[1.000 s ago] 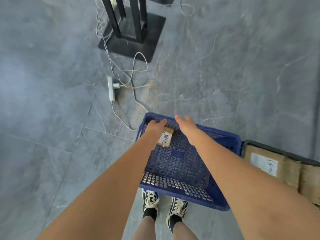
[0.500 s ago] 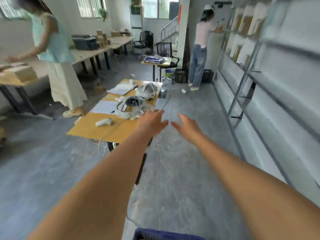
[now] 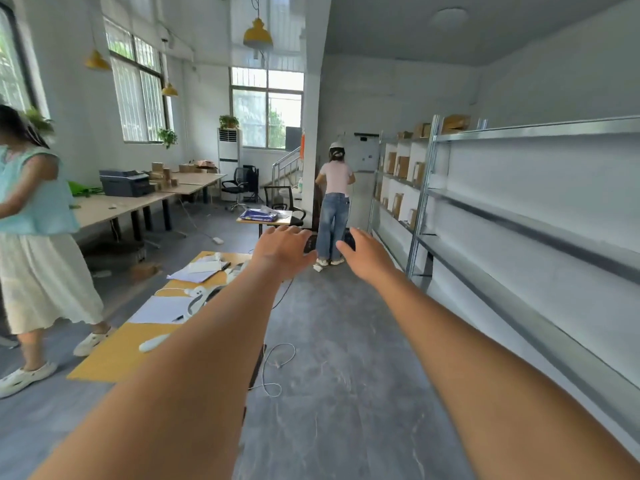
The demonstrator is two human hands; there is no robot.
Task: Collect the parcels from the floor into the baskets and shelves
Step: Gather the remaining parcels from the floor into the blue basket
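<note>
Both arms reach forward at mid-frame, the left hand (image 3: pixel 282 249) and right hand (image 3: pixel 369 256) with fingers loosely spread, holding nothing and touching nothing. The fingertips cover a dark object behind them that is hard to make out. Brown cardboard parcels (image 3: pixel 401 167) stand on the far metal shelves (image 3: pixel 429 192) at upper right; the nearer shelf boards are smooth grey steel

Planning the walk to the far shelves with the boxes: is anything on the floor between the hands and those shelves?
Mostly open floor. A person stands in the aisle just before the far shelves, with a small white scrap at their feet. A white cable loops beside the yellow table, left of the path.
</note>
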